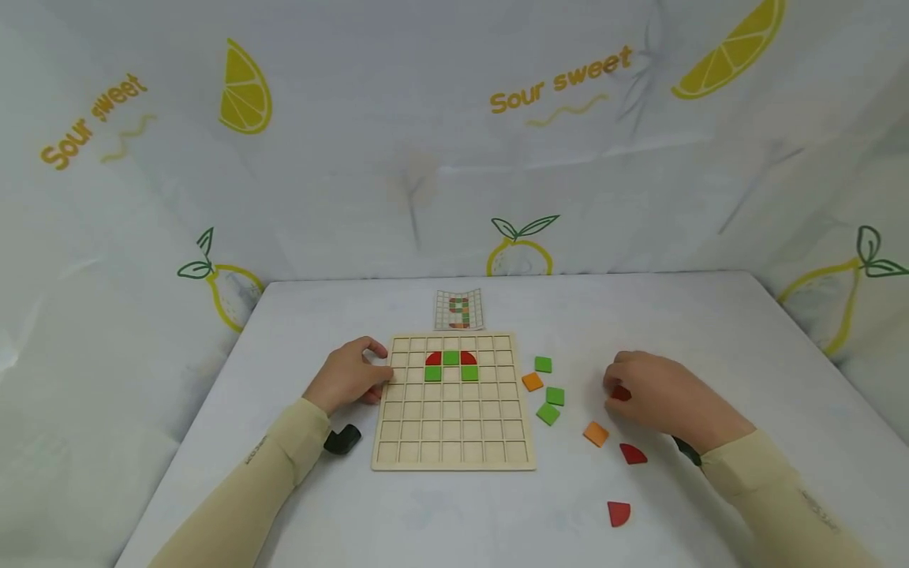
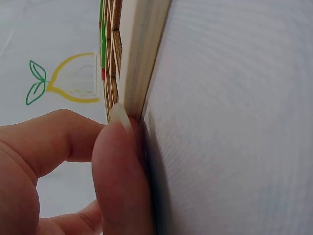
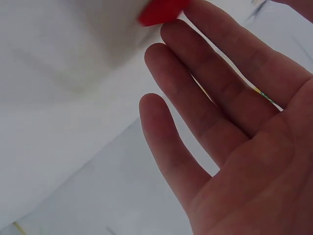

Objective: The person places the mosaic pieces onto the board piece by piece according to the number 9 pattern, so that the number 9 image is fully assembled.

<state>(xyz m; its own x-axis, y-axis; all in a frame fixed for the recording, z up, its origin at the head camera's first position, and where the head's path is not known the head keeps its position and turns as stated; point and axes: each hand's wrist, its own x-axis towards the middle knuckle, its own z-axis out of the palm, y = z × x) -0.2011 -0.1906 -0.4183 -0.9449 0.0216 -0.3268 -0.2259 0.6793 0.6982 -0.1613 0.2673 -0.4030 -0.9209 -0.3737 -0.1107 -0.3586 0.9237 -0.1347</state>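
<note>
A square wooden grid board [image 1: 453,464] lies flat on the table. Red quarter-circles and green squares sit in its upper cells. My left hand [image 1: 346,372] rests at the board's left edge; in the left wrist view, a fingertip [image 2: 120,142] presses against the board's side [image 2: 146,54]. To the right, my right hand [image 1: 656,394] pinches a red quarter-circle tile [image 1: 621,393]. That tile [image 3: 161,11] shows at the fingertips in the right wrist view, while the other fingers [image 3: 171,142] extend loosely apart.
Right of the board lie several green squares [image 1: 548,414], orange squares [image 1: 596,434] and red quarter-circles [image 1: 619,513]. A pattern card [image 1: 442,312] with a coloured grid figure lies just behind the board. A white curtain with lemon prints [image 1: 355,197] hangs beyond the table.
</note>
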